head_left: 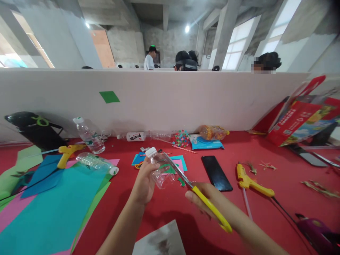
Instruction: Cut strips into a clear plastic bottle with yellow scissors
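Clear crinkled bottle; yellow-handled steel scissors

Bright daylight from windows at right, ceiling lamp glare, soft shadows, edges bowed, right hand slightly blurred.

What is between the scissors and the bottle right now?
Nothing visible. The blades of the scissors in the right hand lie against the clear bottle, which the left hand holds above the red table. Paper scraps lie beyond it.
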